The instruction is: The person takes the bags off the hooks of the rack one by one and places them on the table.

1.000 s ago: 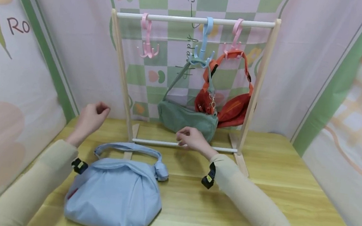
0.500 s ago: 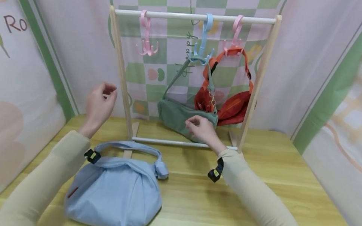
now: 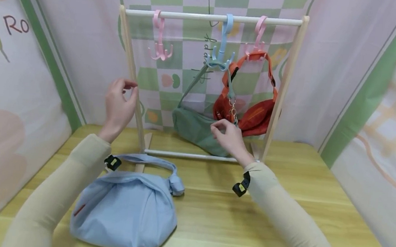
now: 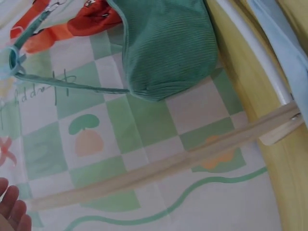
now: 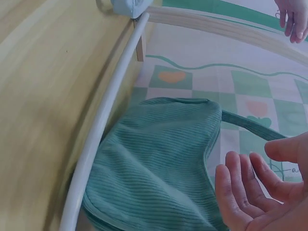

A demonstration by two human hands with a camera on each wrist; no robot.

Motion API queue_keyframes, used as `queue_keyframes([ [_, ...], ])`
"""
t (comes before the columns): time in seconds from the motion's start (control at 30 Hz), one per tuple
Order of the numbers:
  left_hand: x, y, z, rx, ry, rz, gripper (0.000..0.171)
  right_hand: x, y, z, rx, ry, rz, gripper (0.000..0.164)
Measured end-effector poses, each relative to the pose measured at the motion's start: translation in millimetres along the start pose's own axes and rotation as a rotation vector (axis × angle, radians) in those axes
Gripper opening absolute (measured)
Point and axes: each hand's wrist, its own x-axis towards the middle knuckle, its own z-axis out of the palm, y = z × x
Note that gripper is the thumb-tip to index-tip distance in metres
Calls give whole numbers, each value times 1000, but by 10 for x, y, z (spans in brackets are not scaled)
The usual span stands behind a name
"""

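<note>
My left hand point(image 3: 120, 103) is raised beside the rack's left post, its fingers loosely bent and holding nothing. In front of the green corduroy shoulder bag point(image 3: 193, 129) hovers my right hand point(image 3: 231, 138), with thumb and fingers apart in the right wrist view and nothing between them. That bag hangs by its strap from the blue hook point(image 3: 223, 44), tilted down to the right. A red-orange bag point(image 3: 258, 116) hangs behind it from the right pink hook point(image 3: 258, 36). On the table lies a light blue bag point(image 3: 127, 213), its strap looped toward the rack.
The rack has a white top rail point(image 3: 192, 17), wooden posts point(image 3: 284, 88) and a low white bar point(image 3: 179, 154) near the table point(image 3: 243, 236). A pink hook point(image 3: 161, 40) with nothing on it hangs at the left. Patterned cloth point(image 3: 52, 39) encloses the sides and back.
My left hand has risen and moved right toward the left post. The right hand has moved up and slightly right in front of the green bag. The bags have stayed in place.
</note>
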Motion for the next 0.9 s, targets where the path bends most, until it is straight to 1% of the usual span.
queue_keyframes([
  [0.13,49,70,43,-13,11,28,16,-3,-31,-50,-8,38,-19,24],
  [0.33,113,152,104,-34,24,32,15,16,-52,-121,-5,91,-48,21],
  [0.57,198,251,157,-33,33,67,15,53,-64,-193,-12,155,-91,21],
  [0.73,257,313,187,-36,24,72,14,72,-78,-255,-33,185,-105,21],
  [0.9,327,387,205,-39,15,78,14,95,-100,-325,-31,210,-117,20],
])
